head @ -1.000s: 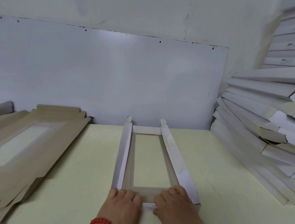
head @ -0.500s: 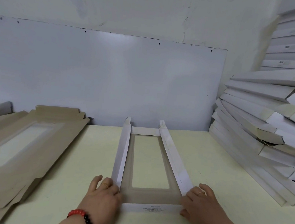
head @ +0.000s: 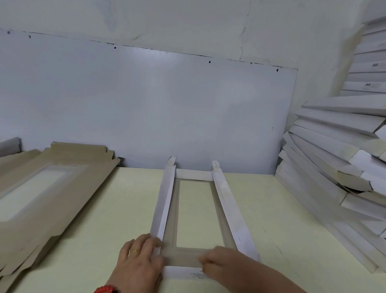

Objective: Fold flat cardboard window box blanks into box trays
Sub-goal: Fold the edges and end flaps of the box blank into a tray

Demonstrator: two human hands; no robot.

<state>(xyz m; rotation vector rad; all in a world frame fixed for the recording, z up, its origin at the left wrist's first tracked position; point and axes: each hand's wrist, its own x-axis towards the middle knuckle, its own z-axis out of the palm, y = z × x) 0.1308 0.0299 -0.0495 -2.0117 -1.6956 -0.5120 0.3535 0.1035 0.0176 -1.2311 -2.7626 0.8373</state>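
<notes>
Window box blank (head: 201, 213) lies mid-tabletop (head: 121, 210), long axis running from the near edge toward the far edge at the wall; far end points at the wall panel (head: 144, 104). Both long side walls folded up, white face outward; far end flap also raised.

Left hand (head: 141, 257) rests on the blank's near left corner, fingers fairly straight and pressing there. Right hand (head: 225, 267) is at the near right corner, fingers curled over the near end flap; blurred, so whether it pinches the flap cannot be told.

Stack of flat blanks (head: 27, 192) at the left edge, cut off by frame. Folded trays (head: 349, 164) piled at the right edge, partly out of frame.
</notes>
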